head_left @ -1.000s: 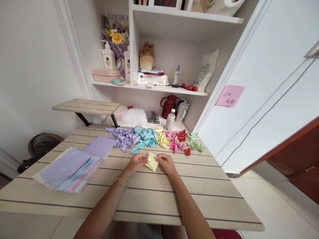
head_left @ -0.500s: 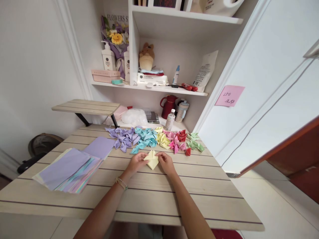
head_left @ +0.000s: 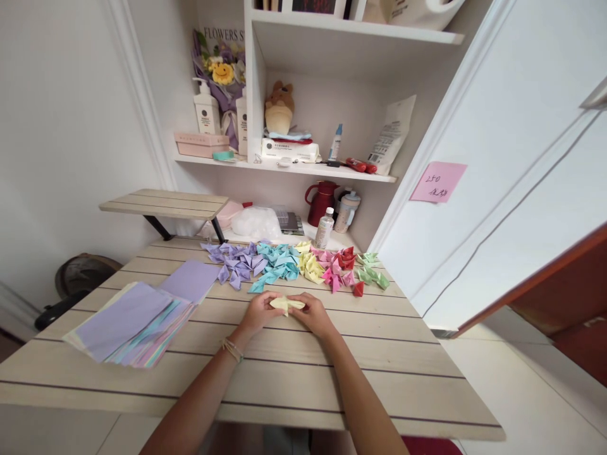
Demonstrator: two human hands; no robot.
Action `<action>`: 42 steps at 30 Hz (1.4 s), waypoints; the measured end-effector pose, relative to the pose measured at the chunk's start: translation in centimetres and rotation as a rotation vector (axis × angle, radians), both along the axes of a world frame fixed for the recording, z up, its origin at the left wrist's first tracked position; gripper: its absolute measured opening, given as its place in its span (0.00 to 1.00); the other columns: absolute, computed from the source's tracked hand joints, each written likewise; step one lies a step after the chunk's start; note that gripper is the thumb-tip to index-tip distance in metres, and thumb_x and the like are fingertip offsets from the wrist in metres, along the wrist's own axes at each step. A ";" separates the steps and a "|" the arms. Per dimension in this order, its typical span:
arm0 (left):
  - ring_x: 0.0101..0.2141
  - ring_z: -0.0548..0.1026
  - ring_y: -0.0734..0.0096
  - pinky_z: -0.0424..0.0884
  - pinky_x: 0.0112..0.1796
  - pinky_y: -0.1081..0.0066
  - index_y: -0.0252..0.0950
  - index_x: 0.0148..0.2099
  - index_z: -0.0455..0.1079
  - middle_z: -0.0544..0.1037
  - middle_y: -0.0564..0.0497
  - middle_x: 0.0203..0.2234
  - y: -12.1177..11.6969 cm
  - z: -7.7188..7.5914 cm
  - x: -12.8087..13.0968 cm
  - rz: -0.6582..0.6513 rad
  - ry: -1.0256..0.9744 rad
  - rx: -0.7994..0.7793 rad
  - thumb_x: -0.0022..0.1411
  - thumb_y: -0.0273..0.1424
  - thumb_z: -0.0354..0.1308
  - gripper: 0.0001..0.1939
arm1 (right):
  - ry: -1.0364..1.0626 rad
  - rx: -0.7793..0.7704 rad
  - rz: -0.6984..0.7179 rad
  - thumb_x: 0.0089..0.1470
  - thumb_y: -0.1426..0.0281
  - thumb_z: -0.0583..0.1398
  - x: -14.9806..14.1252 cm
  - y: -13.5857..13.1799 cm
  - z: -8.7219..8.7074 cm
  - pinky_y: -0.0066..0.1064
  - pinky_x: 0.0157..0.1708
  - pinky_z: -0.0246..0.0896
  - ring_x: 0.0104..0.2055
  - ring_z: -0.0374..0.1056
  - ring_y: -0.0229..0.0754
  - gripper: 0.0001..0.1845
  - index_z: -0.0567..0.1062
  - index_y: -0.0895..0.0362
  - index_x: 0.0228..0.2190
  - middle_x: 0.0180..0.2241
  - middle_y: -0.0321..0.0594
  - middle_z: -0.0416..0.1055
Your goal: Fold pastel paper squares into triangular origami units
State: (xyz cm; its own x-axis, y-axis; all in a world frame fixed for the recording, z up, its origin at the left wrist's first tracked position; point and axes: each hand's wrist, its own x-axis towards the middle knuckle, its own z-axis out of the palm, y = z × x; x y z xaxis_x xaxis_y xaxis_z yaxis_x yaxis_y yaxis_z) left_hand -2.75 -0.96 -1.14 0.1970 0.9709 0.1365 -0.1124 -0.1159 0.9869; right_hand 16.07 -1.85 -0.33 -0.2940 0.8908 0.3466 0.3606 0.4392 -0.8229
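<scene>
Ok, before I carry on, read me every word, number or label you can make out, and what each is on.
"FLOWERS S", then cut off: panel behind the bouquet.
"250": pink note; the handwriting under it is unclear.
Too small or blurred: pump bottle, pink box, white pack, blue-capped bottle, white pouch, clear bottle, white container.

Table (head_left: 379,354): wood-look planks, pale, matt. Sheets at left (head_left: 126,316): paper, matt, smooth. Far jug (head_left: 321,202): red, glossy. Bottle (head_left: 324,229): clear, glossy.
</scene>
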 end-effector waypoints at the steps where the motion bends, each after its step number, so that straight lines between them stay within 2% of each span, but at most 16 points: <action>1: 0.34 0.75 0.65 0.70 0.36 0.69 0.32 0.36 0.71 0.77 0.47 0.32 0.0 0.1 0.0 0.015 0.029 0.021 0.37 0.31 0.68 0.20 | -0.016 0.020 0.005 0.49 0.61 0.60 0.0 0.0 0.1 0.30 0.30 0.61 0.32 0.66 0.41 0.18 0.76 0.54 0.41 0.33 0.43 0.71; 4: 0.30 0.74 0.68 0.69 0.32 0.72 0.32 0.34 0.72 0.77 0.49 0.27 -0.2 0.5 0.0 0.037 0.095 0.056 0.42 0.34 0.65 0.15 | -0.006 0.042 0.047 0.54 0.61 0.56 0.1 -0.1 0.5 0.30 0.32 0.61 0.32 0.67 0.41 0.15 0.77 0.55 0.38 0.31 0.42 0.72; 9: 0.17 0.69 0.75 0.64 0.21 0.76 0.32 0.31 0.69 0.72 0.55 0.16 -0.4 0.8 0.1 -0.017 0.108 -0.040 0.47 0.39 0.61 0.14 | 0.042 -0.025 0.092 0.53 0.59 0.56 -0.1 -0.6 1.3 0.28 0.31 0.61 0.30 0.67 0.40 0.16 0.78 0.57 0.31 0.27 0.40 0.72; 13: 0.17 0.70 0.74 0.64 0.21 0.74 0.32 0.25 0.66 0.73 0.53 0.16 -0.3 0.6 0.2 -0.015 0.111 -0.070 0.49 0.41 0.58 0.15 | 0.124 -0.182 0.161 0.50 0.56 0.57 -0.4 -0.9 1.3 0.29 0.29 0.62 0.29 0.68 0.41 0.19 0.78 0.59 0.29 0.26 0.39 0.74; 16: 0.19 0.70 0.73 0.66 0.23 0.73 0.33 0.25 0.67 0.73 0.53 0.16 -0.3 0.4 0.2 -0.013 0.118 -0.014 0.51 0.40 0.57 0.14 | 0.236 -0.284 0.177 0.50 0.52 0.55 -0.6 -0.9 1.1 0.32 0.31 0.64 0.28 0.69 0.42 0.24 0.78 0.60 0.30 0.25 0.39 0.74; 19: 0.22 0.71 0.73 0.67 0.27 0.73 0.32 0.28 0.68 0.73 0.53 0.19 -0.3 0.4 0.1 -0.046 0.123 0.047 0.52 0.38 0.57 0.12 | 0.250 -0.315 0.156 0.50 0.52 0.54 -0.6 -0.7 0.8 0.34 0.30 0.65 0.27 0.70 0.43 0.25 0.79 0.60 0.31 0.23 0.40 0.74; 22: 0.25 0.73 0.71 0.68 0.30 0.71 0.33 0.34 0.68 0.75 0.52 0.23 -0.4 0.6 0.1 -0.057 0.102 0.051 0.51 0.38 0.59 0.13 | 0.158 -0.257 0.131 0.49 0.54 0.56 -0.5 -0.8 1.0 0.32 0.29 0.64 0.27 0.69 0.42 0.23 0.78 0.60 0.36 0.25 0.40 0.75; 25: 0.27 0.73 0.69 0.69 0.32 0.69 0.33 0.37 0.68 0.75 0.51 0.25 -0.5 0.7 0.2 -0.036 0.093 0.027 0.50 0.39 0.59 0.16 | -0.009 -0.138 0.082 0.53 0.58 0.54 -0.5 -1.2 1.5 0.28 0.29 0.63 0.27 0.69 0.41 0.21 0.78 0.59 0.37 0.25 0.38 0.76; 30: 0.27 0.74 0.68 0.70 0.32 0.69 0.33 0.38 0.69 0.76 0.50 0.26 -0.6 0.9 0.2 -0.027 0.115 0.032 0.51 0.40 0.58 0.16 | -0.171 0.010 0.065 0.58 0.65 0.49 -0.6 -1.5 2.1 0.28 0.32 0.62 0.29 0.71 0.41 0.18 0.76 0.56 0.40 0.28 0.38 0.77; 34: 0.28 0.74 0.68 0.70 0.32 0.70 0.33 0.36 0.70 0.76 0.49 0.25 -1.0 1.1 0.4 -0.040 0.168 0.056 0.51 0.39 0.58 0.15 | -0.272 0.073 -0.034 0.58 0.68 0.48 -0.4 -1.2 1.8 0.27 0.35 0.61 0.31 0.71 0.40 0.17 0.74 0.55 0.41 0.33 0.40 0.76; 38: 0.29 0.72 0.68 0.69 0.34 0.70 0.33 0.39 0.71 0.75 0.49 0.27 -1.5 1.5 0.5 -0.027 0.288 0.159 0.53 0.38 0.56 0.15 | -0.418 0.170 -0.190 0.56 0.69 0.50 -0.4 -1.0 1.3 0.28 0.36 0.60 0.34 0.70 0.42 0.14 0.74 0.55 0.38 0.33 0.42 0.75; 42: 0.31 0.70 0.68 0.67 0.36 0.69 0.36 0.44 0.70 0.74 0.48 0.31 -1.8 2.2 0.5 -0.005 0.428 0.345 0.56 0.34 0.54 0.14 | -0.405 0.293 -0.257 0.53 0.71 0.52 -0.7 -1.0 1.3 0.29 0.37 0.60 0.38 0.68 0.43 0.12 0.74 0.56 0.35 0.36 0.45 0.73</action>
